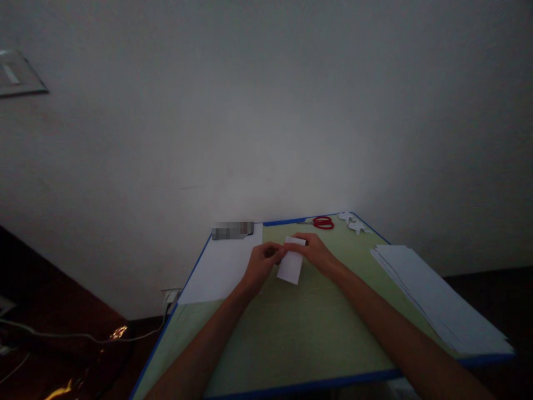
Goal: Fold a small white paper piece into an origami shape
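A small white rectangle of paper (pixel 290 268) is held up over the middle of the table, tilted a little. My left hand (pixel 265 260) pinches its left edge between thumb and fingers. From the other side, my right hand (pixel 313 248) grips the upper part, with the thumb across the front and the fingers behind. Whether the paper is folded I cannot tell. Just beyond my right hand lies a pair of red-handled scissors (pixel 322 223). Left of my hands, a white sheet of paper (pixel 219 272) lies flat.
The green table (pixel 291 350) has blue edging and stands against a grey wall. A stack of white paper (pixel 437 300) lies along its right side. White paper scraps (pixel 356 225) sit at the far right corner. A pixelated, dark-edged object (pixel 232 230) rests at the far left. A cable (pixel 83 336) runs on the left.
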{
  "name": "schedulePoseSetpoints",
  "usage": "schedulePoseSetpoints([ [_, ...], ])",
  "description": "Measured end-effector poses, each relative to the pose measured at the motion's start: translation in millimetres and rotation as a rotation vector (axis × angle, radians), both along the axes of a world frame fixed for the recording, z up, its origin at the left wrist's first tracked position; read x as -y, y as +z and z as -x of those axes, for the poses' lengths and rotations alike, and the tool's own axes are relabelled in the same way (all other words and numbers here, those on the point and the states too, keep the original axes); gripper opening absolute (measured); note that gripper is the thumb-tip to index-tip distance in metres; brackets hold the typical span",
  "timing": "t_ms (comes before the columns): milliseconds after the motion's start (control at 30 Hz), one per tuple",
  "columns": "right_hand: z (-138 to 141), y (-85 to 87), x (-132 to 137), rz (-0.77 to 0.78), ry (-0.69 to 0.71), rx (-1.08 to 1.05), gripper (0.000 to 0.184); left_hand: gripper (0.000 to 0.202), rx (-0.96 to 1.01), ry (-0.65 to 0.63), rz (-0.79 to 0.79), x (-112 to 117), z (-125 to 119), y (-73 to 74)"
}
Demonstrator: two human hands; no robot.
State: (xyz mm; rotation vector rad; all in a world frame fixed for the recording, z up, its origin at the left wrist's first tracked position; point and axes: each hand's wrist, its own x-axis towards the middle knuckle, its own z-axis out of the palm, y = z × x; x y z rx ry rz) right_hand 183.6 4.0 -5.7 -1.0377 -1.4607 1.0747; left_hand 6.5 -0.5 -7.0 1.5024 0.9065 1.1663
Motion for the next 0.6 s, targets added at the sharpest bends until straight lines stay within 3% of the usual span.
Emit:
schedulePoseSetpoints([
  [600,-1.9,2.9,-1.3,0.022,-0.138,-0.067,0.030,0.023,-0.160,0.000,-0.025,2.6,1.8,9.8],
])
